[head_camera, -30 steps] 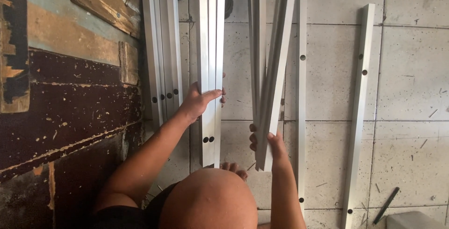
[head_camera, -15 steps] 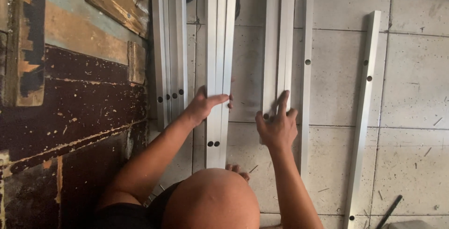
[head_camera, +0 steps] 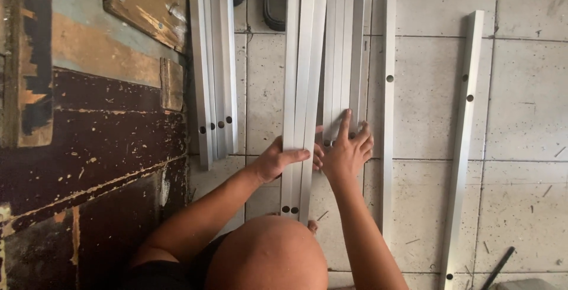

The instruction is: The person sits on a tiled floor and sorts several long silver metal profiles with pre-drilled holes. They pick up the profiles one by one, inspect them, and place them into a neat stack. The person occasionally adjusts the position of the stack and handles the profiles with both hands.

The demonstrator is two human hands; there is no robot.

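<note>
On the left, my left hand (head_camera: 277, 161) wraps around a bundle of long silver metal bars (head_camera: 300, 94) lying on the grey tile floor (head_camera: 520, 124). My right hand (head_camera: 346, 151) lies flat, fingers spread, on a second bundle of silver bars (head_camera: 346, 47). I think they are stiff, smooth and light; holding near the middle seems best.

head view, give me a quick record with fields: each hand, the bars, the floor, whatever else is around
left hand: gripping the middle bundle of aluminium bars, thumb across the front
right hand: flat, fingers spread on the lower ends of the next bundle of bars
left bundle: lies apart beside the worn wooden board, holes near its ends
single bars: one just right of the hands, another farther right, both with holes
floor: pale tiles
other: dark rod at bottom right
</note>
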